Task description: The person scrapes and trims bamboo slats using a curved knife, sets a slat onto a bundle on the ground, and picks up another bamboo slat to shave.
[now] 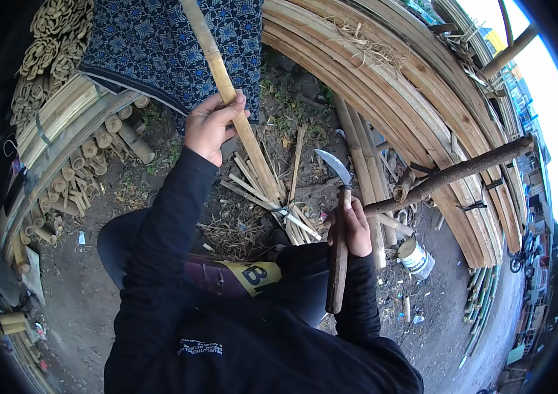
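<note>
My left hand [214, 125] is closed around a long split bamboo strip [252, 154], thumb on top. The strip slants from the top of the view, over a blue patterned cloth [154, 49], down to a bundle of thin bamboo slats [292, 217] near my feet. In my right hand [356, 230] is a knife [336, 276] with a long wooden handle, gripped just below its curved blade [334, 164]. The blade points up and to the left, apart from the strip. A rough wooden pole [456, 174] passes close to the right hand.
Long stacked wooden planks [384, 85] curve across the upper right. Cut bamboo poles [88, 154] are piled at left, with bundled strips [56, 39] behind. A white bucket [416, 259] stands right of my knee. Shavings [239, 236] litter the ground.
</note>
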The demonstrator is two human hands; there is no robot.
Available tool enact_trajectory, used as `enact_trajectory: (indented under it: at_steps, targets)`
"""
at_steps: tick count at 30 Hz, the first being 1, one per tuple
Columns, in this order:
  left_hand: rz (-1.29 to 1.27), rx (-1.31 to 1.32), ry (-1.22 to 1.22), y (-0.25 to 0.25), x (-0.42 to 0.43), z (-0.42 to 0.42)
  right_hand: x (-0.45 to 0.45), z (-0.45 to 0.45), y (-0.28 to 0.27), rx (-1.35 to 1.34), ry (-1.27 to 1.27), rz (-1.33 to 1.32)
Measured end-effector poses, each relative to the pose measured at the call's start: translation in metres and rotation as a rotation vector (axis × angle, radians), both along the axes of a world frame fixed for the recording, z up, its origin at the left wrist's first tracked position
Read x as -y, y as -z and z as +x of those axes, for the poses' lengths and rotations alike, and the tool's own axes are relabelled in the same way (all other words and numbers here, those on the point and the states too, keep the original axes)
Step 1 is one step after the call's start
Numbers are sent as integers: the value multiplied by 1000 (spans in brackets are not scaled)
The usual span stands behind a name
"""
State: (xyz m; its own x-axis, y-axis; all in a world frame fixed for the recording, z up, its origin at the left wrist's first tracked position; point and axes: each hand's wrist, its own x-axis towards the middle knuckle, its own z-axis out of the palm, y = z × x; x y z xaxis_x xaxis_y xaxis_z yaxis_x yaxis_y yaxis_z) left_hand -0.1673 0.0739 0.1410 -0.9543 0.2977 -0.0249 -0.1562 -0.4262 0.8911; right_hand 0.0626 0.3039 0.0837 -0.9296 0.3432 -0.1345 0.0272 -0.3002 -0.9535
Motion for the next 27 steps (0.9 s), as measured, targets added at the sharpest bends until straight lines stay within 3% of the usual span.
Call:
enact_trajectory:
  at_steps: [27]
  targets:
    - [43, -18, -7, -6, -3, 0, 17, 2, 4, 37, -29, 25]
